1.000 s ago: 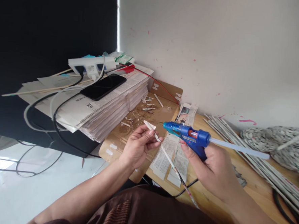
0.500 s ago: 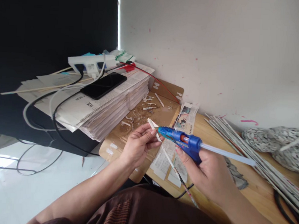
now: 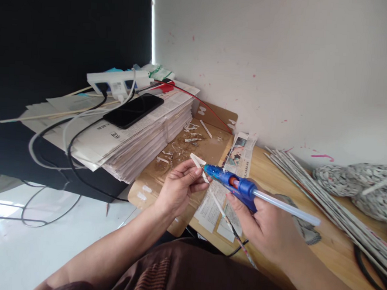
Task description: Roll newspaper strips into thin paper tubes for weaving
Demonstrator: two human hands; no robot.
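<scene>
Between thumb and fingers, my left hand (image 3: 181, 183) pinches a thin rolled paper tube (image 3: 220, 209) near its unrolled, pale end flap. The tube slants down to the right toward my lap. My right hand (image 3: 267, 224) is wrapped round a blue hot glue gun (image 3: 229, 178). Its nozzle points left and meets the paper at my left fingertips; whether glue is coming out is too small to tell. A translucent glue stick (image 3: 286, 206) juts from the back of the gun. Newspaper strips (image 3: 209, 209) lie on the table beneath the hands.
On the left, a tall stack of newspaper sheets (image 3: 147, 146) carries a phone (image 3: 135, 110), a white power strip (image 3: 118, 81) and cables. Paper scraps litter a brown cardboard sheet (image 3: 213, 148). Several rolled paper tubes (image 3: 327, 205) and woven paper bundles (image 3: 335, 178) lie right. A grey glove-like cloth (image 3: 306, 226) is nearby.
The rear of the glue gun has swung slightly left and its glue stick has tipped lower. My left hand and the paper tube stay almost still.
</scene>
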